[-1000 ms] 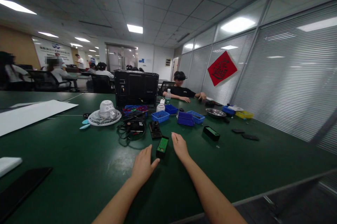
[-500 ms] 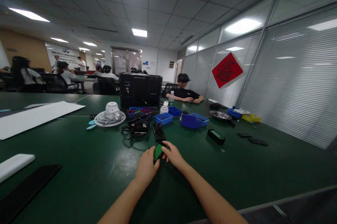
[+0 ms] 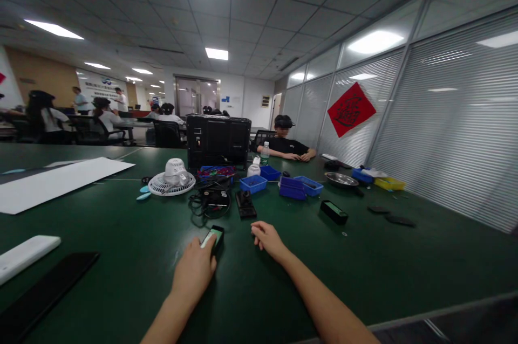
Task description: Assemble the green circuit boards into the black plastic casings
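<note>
My left hand (image 3: 197, 268) is closed round a small black rectangular case with a pale green face (image 3: 216, 232). The thumb lies over that face, and the case sits at or just above the green table (image 3: 238, 290). To its right, my right hand (image 3: 267, 239) has its fingers curled together over the tabletop, apart from the case. Whether anything small is between those fingertips is hidden. Just beyond the hands stands a black stand-like device (image 3: 246, 205) with a round knob. A second black case with a green face (image 3: 334, 211) lies farther right.
Behind are tangled black cables with a black box (image 3: 214, 199), a white fan part (image 3: 173, 179), blue trays (image 3: 253, 184), a black monitor-like panel (image 3: 219, 142) and a metal bowl (image 3: 341, 179). Flat black pieces (image 3: 400, 220) lie right. Across the table sits a person (image 3: 285, 142).
My hands have parted. The left hand has carried the black case left and toward me, while the right hand has let go of it and stays near its former place.
</note>
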